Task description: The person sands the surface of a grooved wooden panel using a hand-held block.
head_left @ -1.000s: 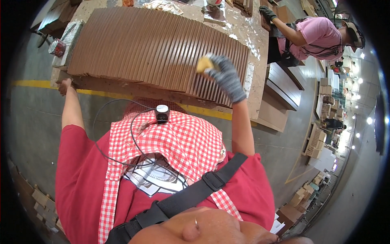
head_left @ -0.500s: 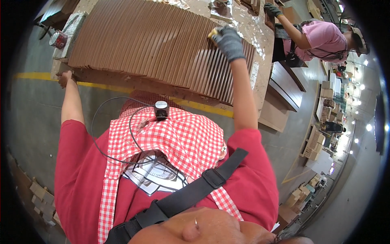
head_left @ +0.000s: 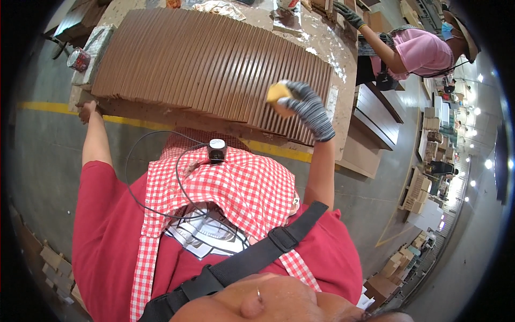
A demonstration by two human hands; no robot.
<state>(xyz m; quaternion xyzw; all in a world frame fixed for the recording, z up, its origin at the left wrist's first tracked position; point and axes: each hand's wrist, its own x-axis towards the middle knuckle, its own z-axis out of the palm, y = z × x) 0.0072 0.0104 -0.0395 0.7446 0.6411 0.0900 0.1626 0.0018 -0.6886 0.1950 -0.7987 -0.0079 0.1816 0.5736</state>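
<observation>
A yellow sponge block [head_left: 278, 94] is pinched in my right hand [head_left: 312, 111], which wears a grey striped glove. The hand is over the right part of a long row of brown wooden slats [head_left: 204, 59], packed side by side on the worktable [head_left: 177, 111]. Whether the sponge touches the slats I cannot tell. Several slats have a glossy sheen. My bare left hand [head_left: 87, 111] is closed round the table's near left corner, beside the row's left end; its fingertips are partly hidden.
A red can [head_left: 79, 59] stands on a pale block [head_left: 96, 53] at the left. Another person in a pink shirt [head_left: 424, 53] works at the table's far right, a gloved hand on brown pieces. Dark panels [head_left: 375, 112] stand right of the table. A crumpled cloth [head_left: 219, 8] lies behind the slats.
My right hand has come nearer to me with the sponge, from the far side of the slats toward their near ends. My left hand stays at the corner.
</observation>
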